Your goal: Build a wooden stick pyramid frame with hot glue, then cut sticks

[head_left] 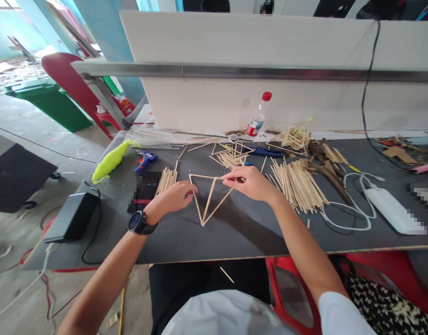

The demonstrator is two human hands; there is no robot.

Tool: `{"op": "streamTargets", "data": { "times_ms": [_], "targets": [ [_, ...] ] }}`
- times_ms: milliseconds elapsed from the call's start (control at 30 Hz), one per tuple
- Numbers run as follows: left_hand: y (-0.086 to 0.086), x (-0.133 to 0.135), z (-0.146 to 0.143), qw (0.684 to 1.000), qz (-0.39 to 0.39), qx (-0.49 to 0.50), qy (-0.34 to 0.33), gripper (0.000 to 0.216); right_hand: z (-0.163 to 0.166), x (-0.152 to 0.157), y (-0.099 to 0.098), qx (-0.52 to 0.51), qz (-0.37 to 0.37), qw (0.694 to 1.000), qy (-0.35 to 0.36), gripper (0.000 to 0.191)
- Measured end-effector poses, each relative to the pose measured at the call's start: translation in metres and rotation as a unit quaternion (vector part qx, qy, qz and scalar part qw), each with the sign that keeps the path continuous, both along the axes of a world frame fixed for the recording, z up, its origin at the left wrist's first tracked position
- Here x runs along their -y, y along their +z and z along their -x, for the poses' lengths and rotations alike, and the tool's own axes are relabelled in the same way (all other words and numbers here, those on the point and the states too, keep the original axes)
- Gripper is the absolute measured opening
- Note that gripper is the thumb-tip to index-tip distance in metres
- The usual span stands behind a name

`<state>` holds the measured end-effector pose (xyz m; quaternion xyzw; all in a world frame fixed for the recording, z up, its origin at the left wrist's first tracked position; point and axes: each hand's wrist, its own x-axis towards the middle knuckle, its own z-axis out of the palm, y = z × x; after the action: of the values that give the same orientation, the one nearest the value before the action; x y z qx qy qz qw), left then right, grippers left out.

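A frame of thin wooden sticks (209, 200) stands in front of me, its sticks meeting at a low point near the table's front. My left hand (177, 195) pinches the frame's left side, fingers closed at a stick. On the opposite side, my right hand (250, 182) grips the upper right corner between thumb and fingers. Just beyond my left hand lies a small bundle of sticks (167, 179), beside a dark phone (146, 188). To the right of my right hand is a larger pile of sticks (299, 186).
A blue glue gun (145, 159) and a yellow-green pouch (112, 160) lie at the left. Farther back stand a red-capped bottle (257, 116) and a tangled stick structure (294, 137). A white power strip (391, 209) with cable is at right; a black box (74, 216) sits at the left edge.
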<state>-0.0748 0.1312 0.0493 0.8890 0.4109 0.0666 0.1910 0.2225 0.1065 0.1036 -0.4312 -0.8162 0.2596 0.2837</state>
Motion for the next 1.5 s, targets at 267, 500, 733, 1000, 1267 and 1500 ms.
{"op": "streamTargets", "data": {
  "times_ms": [267,500,733,1000,1267,1500],
  "targets": [
    [0.005,0.027,0.01,0.998,0.008,0.03,-0.051,0.019,0.004,-0.028,0.005,-0.04,0.043,0.998,0.028,0.022],
    [0.007,0.046,-0.003,0.995,0.02,0.013,-0.092,0.027,0.015,-0.06,-0.004,-0.069,0.138,0.986,0.065,0.03],
    [0.008,0.066,-0.022,0.996,-0.015,-0.058,-0.072,0.028,0.031,-0.079,-0.015,-0.096,0.187,0.966,0.152,0.031],
    [0.011,0.075,-0.062,0.996,0.014,-0.075,-0.052,0.026,0.035,-0.069,-0.003,-0.066,0.214,0.953,0.203,0.027],
    [0.033,0.066,-0.071,0.997,0.034,-0.055,-0.028,0.027,0.036,-0.068,0.002,-0.059,0.254,0.929,0.263,0.023],
    [0.058,0.007,-0.012,0.994,-0.085,0.043,0.048,0.026,0.039,-0.069,0.002,-0.047,0.263,0.927,0.263,0.024]
  ]
}}
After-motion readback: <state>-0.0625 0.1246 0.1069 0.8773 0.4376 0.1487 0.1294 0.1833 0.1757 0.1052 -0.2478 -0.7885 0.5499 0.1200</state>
